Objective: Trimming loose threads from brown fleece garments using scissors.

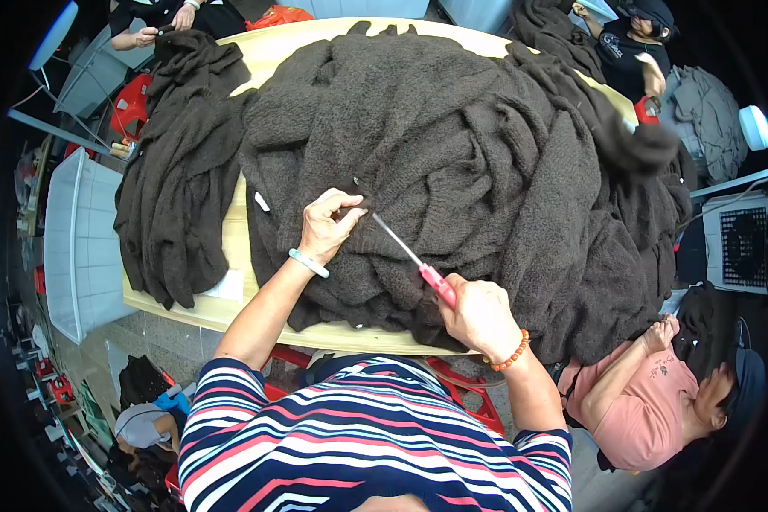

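Observation:
A big heap of dark brown knitted garments [384,111] lies bunched in front of me. Over its near middle, my left hand [326,226] is closed in a pinch, thumb against fingers, with a bit of the dark knit at the tips. My right hand [485,317] wraps round the pink handle of a hook-like tool [436,282] with a thin metal shaft. The shaft slants up and left, its tip just right of my left fingertips. Too small to make out is the exact shape of that tip. A small white tag [262,202] shows left of my left hand.
The pale wooden table [241,224] carries another dark knit pile [175,196] at the left. A white plastic bin [81,247] stands beyond its left edge. People sit around: one in pink [636,401] at near right, others at the far corners. Red stools [132,107] stand about.

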The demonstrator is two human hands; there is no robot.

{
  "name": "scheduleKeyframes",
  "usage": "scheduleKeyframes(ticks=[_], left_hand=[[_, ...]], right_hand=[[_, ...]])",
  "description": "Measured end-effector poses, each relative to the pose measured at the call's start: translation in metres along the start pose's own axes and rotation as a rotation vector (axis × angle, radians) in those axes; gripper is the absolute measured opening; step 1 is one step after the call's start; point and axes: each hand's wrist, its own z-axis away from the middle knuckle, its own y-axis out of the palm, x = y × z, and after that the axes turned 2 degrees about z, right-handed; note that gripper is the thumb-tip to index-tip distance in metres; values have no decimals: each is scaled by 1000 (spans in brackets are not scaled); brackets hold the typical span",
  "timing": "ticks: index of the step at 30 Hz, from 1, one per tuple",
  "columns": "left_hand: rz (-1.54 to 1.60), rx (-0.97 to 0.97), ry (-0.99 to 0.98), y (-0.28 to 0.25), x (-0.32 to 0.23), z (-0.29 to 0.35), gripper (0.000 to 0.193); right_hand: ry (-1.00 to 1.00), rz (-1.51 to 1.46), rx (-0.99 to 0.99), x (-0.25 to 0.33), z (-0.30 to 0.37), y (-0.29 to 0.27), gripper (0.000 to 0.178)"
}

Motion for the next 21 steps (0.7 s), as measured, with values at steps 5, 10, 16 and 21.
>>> scheduleKeyframes(ticks=[5,10,16,21], left_hand=[[32,24,-21,1,1,5,16],[57,37,-55,2,7,6,16],[-4,68,-66,-5,-2,4,17],[-217,-64,-139,-32,-33,25,58]], right_hand=[[-83,-13,21,6,-7,5,17],[-123,-49,94,8,-12,6,17],[-70,-72,102,8,-15,5,17],[44,-126,-29,-19,-1,-1,15]])
